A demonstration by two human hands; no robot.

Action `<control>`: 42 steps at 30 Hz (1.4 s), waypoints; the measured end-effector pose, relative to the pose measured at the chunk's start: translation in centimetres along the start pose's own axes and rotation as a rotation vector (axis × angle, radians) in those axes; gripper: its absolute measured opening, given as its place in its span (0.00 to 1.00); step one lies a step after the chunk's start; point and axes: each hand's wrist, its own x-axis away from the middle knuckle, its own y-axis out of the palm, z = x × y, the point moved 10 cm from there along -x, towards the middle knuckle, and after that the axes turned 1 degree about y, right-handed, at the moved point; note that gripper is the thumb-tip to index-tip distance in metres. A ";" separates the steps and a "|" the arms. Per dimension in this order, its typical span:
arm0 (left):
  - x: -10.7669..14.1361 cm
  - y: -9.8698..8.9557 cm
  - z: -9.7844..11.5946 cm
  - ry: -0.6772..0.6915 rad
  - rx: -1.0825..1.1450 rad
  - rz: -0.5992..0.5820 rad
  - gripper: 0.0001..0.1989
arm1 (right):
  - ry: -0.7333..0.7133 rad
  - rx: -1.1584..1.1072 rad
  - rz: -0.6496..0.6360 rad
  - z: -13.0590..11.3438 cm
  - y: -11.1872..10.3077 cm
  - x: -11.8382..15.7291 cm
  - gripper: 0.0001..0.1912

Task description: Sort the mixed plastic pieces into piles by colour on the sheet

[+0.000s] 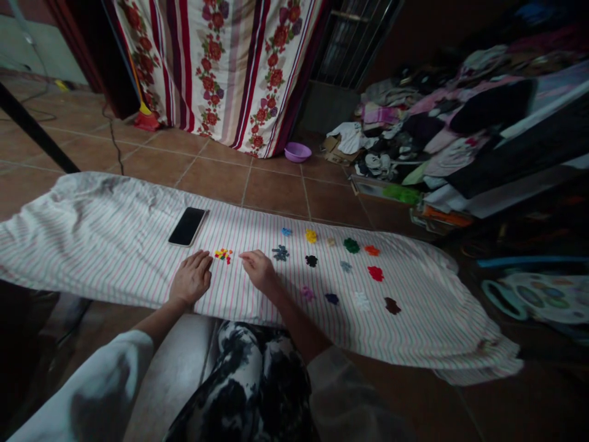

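My left hand (pixel 192 277) lies flat on the striped cloth (pixel 138 264), its fingertips beside a small mixed pile of red, yellow and orange pieces (pixel 224 255). On the other side of that pile, my right hand (pixel 258 269) has thumb and forefinger pinched together; whatever they hold is too small to make out. Single-colour piles are spread to the right: grey pieces (pixel 280 252) nearest my right hand, then black pieces (pixel 311 261), yellow pieces (pixel 311 236), green pieces (pixel 351 245), red pieces (pixel 375 273), pink pieces (pixel 307 293) and brown pieces (pixel 392 306), among several others.
A phone (pixel 188 226) rests on the cloth beyond my left hand. Past the cloth's far edge are a tiled floor, a purple bowl (pixel 297 152) and a flowered curtain (pixel 225 67). Clothes (pixel 442 123) are heaped at the right.
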 end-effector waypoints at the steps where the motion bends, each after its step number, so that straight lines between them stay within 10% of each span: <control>1: 0.0 -0.1 0.0 -0.001 0.005 0.002 0.19 | 0.013 0.037 -0.037 -0.4 1.4 -0.1 0.12; 9: 0.0 -0.2 0.0 -0.010 0.053 0.017 0.19 | 0.113 0.355 -0.108 -1.9 6.0 -1.1 0.13; 42: 0.0 -0.3 0.1 -0.010 0.045 0.015 0.19 | 0.069 0.082 0.052 -0.8 5.6 -1.2 0.06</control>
